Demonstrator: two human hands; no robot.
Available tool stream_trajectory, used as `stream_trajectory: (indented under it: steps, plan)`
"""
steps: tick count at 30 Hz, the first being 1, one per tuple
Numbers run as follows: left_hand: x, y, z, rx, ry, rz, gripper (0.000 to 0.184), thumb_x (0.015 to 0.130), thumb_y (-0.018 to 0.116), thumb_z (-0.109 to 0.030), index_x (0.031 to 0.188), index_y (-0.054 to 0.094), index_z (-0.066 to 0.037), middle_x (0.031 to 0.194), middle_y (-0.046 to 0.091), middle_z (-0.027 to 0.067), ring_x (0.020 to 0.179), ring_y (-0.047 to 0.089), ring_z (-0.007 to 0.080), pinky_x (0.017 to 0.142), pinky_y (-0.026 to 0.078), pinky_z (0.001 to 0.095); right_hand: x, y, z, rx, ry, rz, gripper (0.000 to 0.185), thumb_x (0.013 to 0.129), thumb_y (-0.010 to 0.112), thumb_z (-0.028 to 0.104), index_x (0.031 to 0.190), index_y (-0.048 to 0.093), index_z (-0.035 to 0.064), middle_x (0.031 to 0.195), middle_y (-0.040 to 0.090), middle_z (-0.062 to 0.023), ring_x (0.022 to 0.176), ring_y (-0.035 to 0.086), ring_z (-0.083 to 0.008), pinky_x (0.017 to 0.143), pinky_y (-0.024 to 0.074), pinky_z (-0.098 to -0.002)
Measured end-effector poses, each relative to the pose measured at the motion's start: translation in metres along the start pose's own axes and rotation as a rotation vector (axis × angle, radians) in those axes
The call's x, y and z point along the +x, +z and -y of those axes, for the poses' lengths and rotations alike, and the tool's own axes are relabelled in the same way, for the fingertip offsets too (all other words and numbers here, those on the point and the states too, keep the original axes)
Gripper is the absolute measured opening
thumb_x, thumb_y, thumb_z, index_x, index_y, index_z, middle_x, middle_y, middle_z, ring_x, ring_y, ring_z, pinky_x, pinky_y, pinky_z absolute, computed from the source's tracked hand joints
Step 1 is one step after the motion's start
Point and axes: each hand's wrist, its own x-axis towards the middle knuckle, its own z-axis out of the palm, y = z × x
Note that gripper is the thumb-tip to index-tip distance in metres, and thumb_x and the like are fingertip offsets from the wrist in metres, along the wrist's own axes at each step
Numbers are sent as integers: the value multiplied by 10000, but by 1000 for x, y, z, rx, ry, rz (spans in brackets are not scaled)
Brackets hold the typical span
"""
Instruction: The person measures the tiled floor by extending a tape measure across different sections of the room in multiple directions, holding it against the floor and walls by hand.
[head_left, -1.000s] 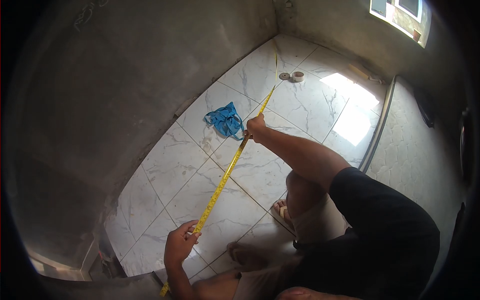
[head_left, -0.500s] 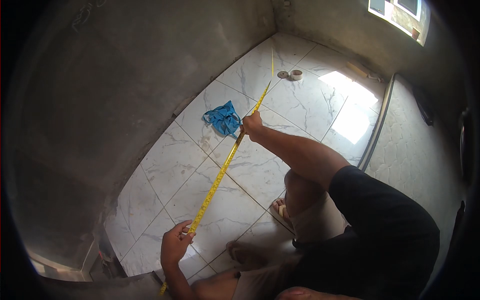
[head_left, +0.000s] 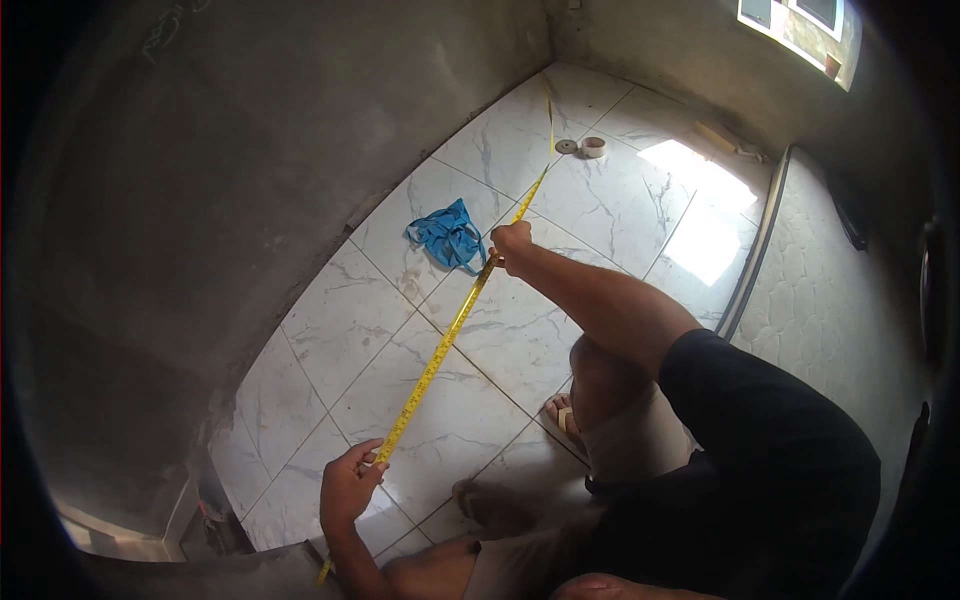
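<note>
A long yellow measuring tape (head_left: 437, 357) runs diagonally over the tiled floor, from the lower left toward the far corner. Near its lower stretch, my left hand (head_left: 350, 487) pinches the blade between thumb and fingers. Farther along, my right hand (head_left: 512, 245) is closed around the same tape. Beyond that hand the blade twists and narrows toward the far wall. Below my left hand another short piece of it shows beside the wrist. A crumpled blue cloth bag (head_left: 448, 236) lies on the tiles just left of my right hand.
A roll of tape (head_left: 593, 148) and a flat round disc (head_left: 566, 147) lie by the far part of the blade. A mattress (head_left: 800, 270) leans along the right side. Bare grey walls (head_left: 250, 150) border the white marbled tiles (head_left: 330, 345). My sandalled foot (head_left: 562, 415) is below.
My right hand has shifted slightly to the right with the tape. The far stretch of blade has swung a little right, near the disc. My left hand stays almost in place.
</note>
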Motion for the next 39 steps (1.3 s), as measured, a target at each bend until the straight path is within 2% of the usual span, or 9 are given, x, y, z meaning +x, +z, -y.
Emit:
stream_trajectory:
  steps: [10,16,19,22,25,29,32,36,39]
  plan:
    - [-8,-20,32,-10,-10,-74,358,838,699,-29,1194,663,-14,881,690,85,694,653,103,630,514,247,-11,8,-6,39,-199,72,190,1014,344,104,1142,416,-17,842,625,-140,629,666,-239,563,626,-396]
    - [-11,-21,24,59,61,-175,316,839,690,-39,1154,682,-12,899,716,117,693,671,134,646,524,265,-39,10,6,199,-157,-42,178,992,345,49,1139,400,-35,947,584,-201,662,680,-284,582,639,-403]
    - [-13,-22,23,91,45,-173,304,837,687,-46,1139,688,-14,880,721,117,692,679,140,645,522,269,-30,2,6,191,73,-35,250,988,398,82,1209,322,-8,971,577,-221,643,664,-311,539,621,-424]
    - [-14,-23,25,118,0,-140,299,833,684,-49,1131,693,-20,860,721,112,691,681,138,641,519,271,-24,-5,0,-22,38,100,176,955,377,-5,1128,401,-29,943,569,-211,697,680,-301,639,639,-438]
    - [-16,-25,25,118,-11,-141,288,834,678,-44,1121,695,-22,853,721,108,690,680,137,638,517,271,-23,-3,1,-15,35,165,171,964,376,34,1117,436,-16,899,588,-168,689,675,-288,660,626,-451]
    - [-21,-29,26,133,-1,-171,272,839,666,-35,1109,696,-18,853,721,106,690,674,136,640,520,277,-13,-8,11,231,-24,81,203,983,332,92,1092,485,15,871,607,-99,681,650,-239,629,600,-425]
    - [-22,-32,28,150,12,-194,265,843,658,-31,1105,694,-11,854,721,105,687,667,137,646,525,279,-5,-24,17,334,-18,-21,145,961,405,55,1014,522,-13,845,587,-137,608,600,-231,576,548,-400]
    - [-21,-31,29,107,-11,-189,259,843,647,-24,1097,691,0,858,722,107,683,663,141,652,530,278,0,-41,17,201,83,-30,177,946,434,26,1101,506,-23,941,610,-191,694,678,-309,627,601,-473]
    - [-22,-30,24,144,-45,-189,258,837,645,-21,1090,691,7,859,723,110,692,671,145,654,531,280,39,-32,6,-58,118,-63,366,968,451,64,1312,338,10,1018,609,-240,737,695,-336,579,610,-477]
